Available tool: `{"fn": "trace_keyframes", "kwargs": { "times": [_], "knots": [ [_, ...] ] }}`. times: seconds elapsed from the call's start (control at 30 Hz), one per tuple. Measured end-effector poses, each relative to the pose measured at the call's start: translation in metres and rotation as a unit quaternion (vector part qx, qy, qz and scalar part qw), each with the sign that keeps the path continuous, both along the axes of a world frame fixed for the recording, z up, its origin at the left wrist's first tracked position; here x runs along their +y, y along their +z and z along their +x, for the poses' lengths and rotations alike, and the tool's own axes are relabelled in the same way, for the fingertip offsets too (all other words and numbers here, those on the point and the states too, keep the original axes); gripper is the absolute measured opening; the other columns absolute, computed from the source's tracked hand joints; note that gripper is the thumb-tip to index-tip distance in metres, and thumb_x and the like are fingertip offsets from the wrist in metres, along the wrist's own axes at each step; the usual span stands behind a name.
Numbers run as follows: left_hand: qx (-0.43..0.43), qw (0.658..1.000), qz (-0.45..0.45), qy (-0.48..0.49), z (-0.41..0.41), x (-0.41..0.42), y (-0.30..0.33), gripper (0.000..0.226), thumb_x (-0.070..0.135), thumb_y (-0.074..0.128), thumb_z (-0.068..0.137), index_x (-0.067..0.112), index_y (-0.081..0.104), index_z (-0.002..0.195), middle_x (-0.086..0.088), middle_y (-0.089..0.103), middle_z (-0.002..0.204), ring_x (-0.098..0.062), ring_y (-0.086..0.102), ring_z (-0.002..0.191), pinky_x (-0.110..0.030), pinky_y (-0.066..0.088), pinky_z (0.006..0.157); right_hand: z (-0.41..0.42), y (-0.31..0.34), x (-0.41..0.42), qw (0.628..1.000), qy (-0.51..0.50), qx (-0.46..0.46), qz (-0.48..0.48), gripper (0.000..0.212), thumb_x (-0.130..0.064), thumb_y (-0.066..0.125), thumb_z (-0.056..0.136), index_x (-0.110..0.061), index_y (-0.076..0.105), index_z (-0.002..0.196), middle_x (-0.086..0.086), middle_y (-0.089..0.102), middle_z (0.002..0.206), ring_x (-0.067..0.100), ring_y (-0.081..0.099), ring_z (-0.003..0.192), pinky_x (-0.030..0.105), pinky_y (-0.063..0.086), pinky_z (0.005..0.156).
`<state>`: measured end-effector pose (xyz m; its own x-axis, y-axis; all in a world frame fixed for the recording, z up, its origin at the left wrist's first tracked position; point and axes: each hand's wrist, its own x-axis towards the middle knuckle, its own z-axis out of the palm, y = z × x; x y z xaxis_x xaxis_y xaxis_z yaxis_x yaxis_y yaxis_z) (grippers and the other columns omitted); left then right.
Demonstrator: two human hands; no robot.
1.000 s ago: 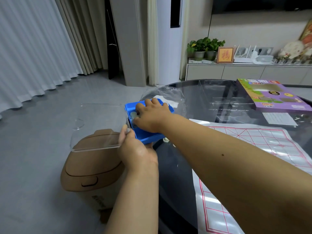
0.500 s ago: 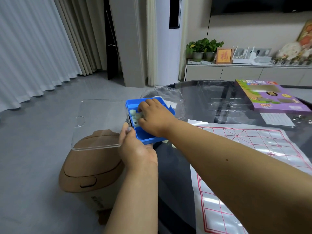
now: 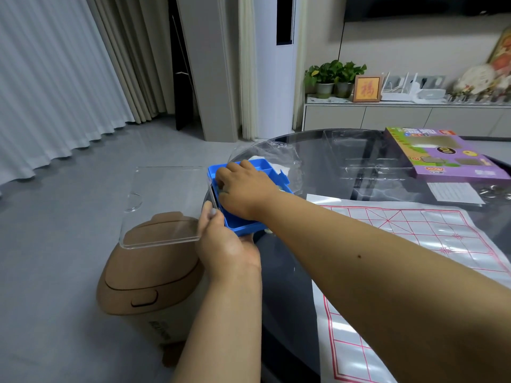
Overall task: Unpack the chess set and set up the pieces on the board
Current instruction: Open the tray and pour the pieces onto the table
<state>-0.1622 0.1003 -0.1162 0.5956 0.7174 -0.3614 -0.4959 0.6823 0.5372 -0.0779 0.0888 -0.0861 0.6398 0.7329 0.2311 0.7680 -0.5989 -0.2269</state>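
A blue plastic box [image 3: 243, 226] with a clear hinged lid [image 3: 166, 205] swung open to the left sits at the left edge of the dark glass table [image 3: 318, 161]. My left hand [image 3: 224, 247] grips the box's near left corner from below. My right hand [image 3: 243, 189] reaches into the box with fingers curled down over the pale round pieces, which it mostly hides. The white sheet board [image 3: 409, 244] with red grid lines lies flat to the right, with no pieces on it.
A brown lidded bin [image 3: 149, 269] stands on the floor below the open lid. A purple game box [image 3: 442, 153], a paper slip [image 3: 453, 192] and clear plastic wrapping [image 3: 279, 158] lie on the far side of the table. A cabinet with plants lines the back wall.
My right hand has shifted slightly inside the blue box, its fingers digging lower among the pieces. My left hand keeps its hold on the box, and the lid stays open.
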Motion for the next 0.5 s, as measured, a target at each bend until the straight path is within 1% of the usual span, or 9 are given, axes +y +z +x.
{"fn": "trace_keyframes", "kwargs": {
  "times": [0.07, 0.13, 0.2, 0.27, 0.3, 0.4, 0.43, 0.5],
  "knots": [
    [-0.004, 1.0, -0.002, -0.004, 0.0001, 0.0005, -0.002, 0.031, 0.002, 0.038, 0.098, 0.024, 0.054, 0.115, -0.014, 0.059, 0.13, -0.033, 0.06, 0.115, -0.05, 0.05, 0.093, 0.0012, -0.0009, 0.0003, 1.0, 0.007, -0.009, -0.004, 0.025, -0.023, 0.045, 0.088, -0.014, 0.049, 0.111, 0.003, 0.05, 0.112, 0.023, 0.037, 0.106, 0.042, 0.041, 0.089],
    [-0.007, 1.0, -0.007, -0.007, 0.0003, -0.0002, -0.0021, 0.031, 0.003, 0.038, 0.099, 0.024, 0.052, 0.116, -0.015, 0.059, 0.128, -0.034, 0.061, 0.114, -0.052, 0.048, 0.095, 0.0032, -0.0018, -0.0004, 1.0, 0.02, -0.017, -0.006, 0.024, -0.021, 0.043, 0.088, -0.013, 0.05, 0.11, 0.003, 0.05, 0.11, 0.021, 0.035, 0.1, 0.041, 0.042, 0.088],
    [-0.01, 1.0, -0.01, -0.006, 0.0005, 0.0004, -0.0013, 0.032, 0.003, 0.038, 0.099, 0.025, 0.052, 0.118, -0.015, 0.06, 0.126, -0.033, 0.062, 0.111, -0.048, 0.051, 0.089, 0.005, -0.0025, -0.0008, 0.999, 0.033, -0.027, -0.004, 0.021, -0.019, 0.042, 0.089, -0.011, 0.051, 0.107, 0.004, 0.052, 0.109, 0.019, 0.034, 0.096, 0.033, 0.038, 0.087],
    [-0.013, 1.0, -0.014, 0.001, 0.0004, 0.003, -0.0009, 0.035, 0.002, 0.038, 0.099, 0.022, 0.053, 0.123, -0.015, 0.061, 0.125, -0.031, 0.064, 0.102, -0.044, 0.053, 0.08, 0.0056, -0.0033, -0.0005, 0.999, 0.041, -0.032, -0.004, 0.023, -0.018, 0.042, 0.09, -0.009, 0.053, 0.108, 0.006, 0.055, 0.11, 0.021, 0.04, 0.1, 0.025, 0.03, 0.081],
    [-0.015, 1.0, -0.015, 0.003, 0.0004, 0.0041, -0.0016, 0.036, 0.002, 0.038, 0.099, 0.018, 0.053, 0.127, -0.016, 0.061, 0.124, -0.029, 0.064, 0.096, -0.042, 0.054, 0.076, 0.0055, -0.0034, -0.0003, 0.999, 0.041, -0.031, -0.006, 0.024, -0.018, 0.042, 0.09, -0.008, 0.053, 0.109, 0.006, 0.055, 0.111, 0.022, 0.042, 0.103, 0.025, 0.029, 0.081],
    [-0.03, 1.0, -0.004, -0.006, 0.0006, 0.005, -0.0053, 0.042, 0.001, 0.037, 0.098, 0.006, 0.043, 0.14, -0.022, 0.06, 0.126, -0.023, 0.062, 0.079, -0.037, 0.052, 0.072, 0.0053, -0.0033, -0.0003, 1.0, 0.024, -0.009, -0.01, 0.022, -0.02, 0.041, 0.09, -0.011, 0.051, 0.108, 0.005, 0.054, 0.111, 0.022, 0.042, 0.108, 0.032, 0.037, 0.084],
    [-0.032, 0.999, -0.001, -0.008, 0.0007, 0.005, -0.0057, 0.043, 0.002, 0.036, 0.098, 0.005, 0.041, 0.141, -0.022, 0.061, 0.124, -0.022, 0.061, 0.076, -0.037, 0.052, 0.071, 0.0054, -0.0032, 0.0, 1.0, 0.017, 0.0, -0.012, 0.02, -0.02, 0.041, 0.09, -0.012, 0.05, 0.106, 0.004, 0.054, 0.111, 0.022, 0.041, 0.108, 0.034, 0.038, 0.084],
    [-0.032, 0.999, -0.007, -0.003, 0.0015, 0.0049, -0.0055, 0.041, 0.003, 0.037, 0.099, 0.007, 0.043, 0.139, -0.021, 0.061, 0.124, -0.022, 0.061, 0.076, -0.038, 0.052, 0.073, 0.0057, -0.0036, 0.001, 1.0, 0.011, 0.01, -0.019, 0.015, -0.02, 0.041, 0.09, -0.013, 0.047, 0.102, 0.005, 0.055, 0.11, 0.021, 0.041, 0.107, 0.034, 0.036, 0.081]
  ]
}}
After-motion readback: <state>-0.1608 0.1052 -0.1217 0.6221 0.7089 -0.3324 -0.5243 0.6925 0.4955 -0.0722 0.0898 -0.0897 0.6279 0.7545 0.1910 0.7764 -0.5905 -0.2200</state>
